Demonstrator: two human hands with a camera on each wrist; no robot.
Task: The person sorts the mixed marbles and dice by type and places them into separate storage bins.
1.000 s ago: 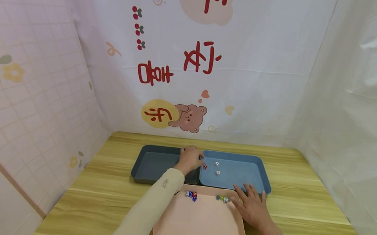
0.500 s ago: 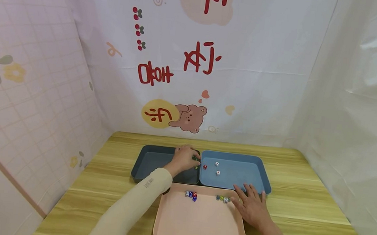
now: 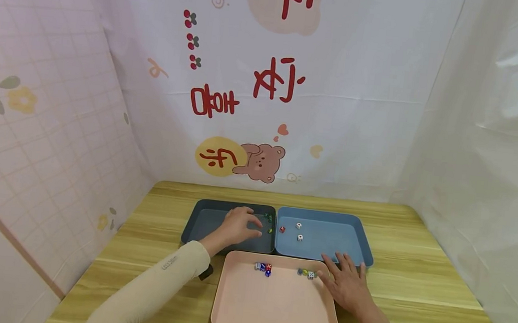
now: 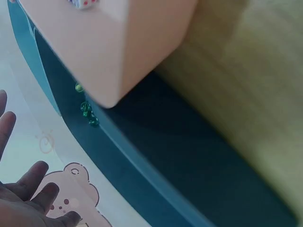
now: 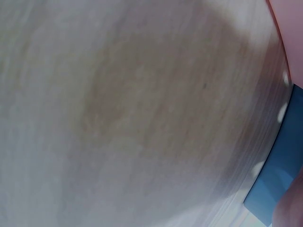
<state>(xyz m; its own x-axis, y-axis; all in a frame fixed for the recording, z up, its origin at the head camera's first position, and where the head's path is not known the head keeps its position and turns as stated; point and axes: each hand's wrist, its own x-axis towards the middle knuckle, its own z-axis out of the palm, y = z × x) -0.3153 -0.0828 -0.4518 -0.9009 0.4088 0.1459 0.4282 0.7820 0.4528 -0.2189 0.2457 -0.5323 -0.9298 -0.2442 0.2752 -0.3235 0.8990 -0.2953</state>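
Note:
My left hand (image 3: pixel 239 224) hovers over the dark blue-grey tray (image 3: pixel 194 233), fingers spread and loosely bent with nothing between them. To its right, at the tray's right end, lie several green glass marbles (image 3: pixel 268 217) and a yellow-green marble (image 3: pixel 270 231). In the left wrist view the same green marbles (image 4: pixel 87 112) show beyond the pink tray's corner. My right hand (image 3: pixel 347 286) rests with spread fingers at the right back corner of the pink tray (image 3: pixel 276 311), fingertips at the light blue tray's front rim. Beside its thumb are a white die (image 3: pixel 310 275) and a few marbles (image 3: pixel 302 272).
The light blue tray (image 3: pixel 336 238) adjoins the dark one and holds a red die (image 3: pixel 282 230) and two white dice (image 3: pixel 300 238). Several blue, white and red dice (image 3: pixel 263 267) cluster at the pink tray's back left. Wooden tabletop (image 3: pixel 134 269) surrounds the trays; cloth walls stand behind and beside.
My left hand has drawn back leftward from the dark tray's right end, its fingers opening. Green marbles it covered are now in sight. The right hand has stayed put.

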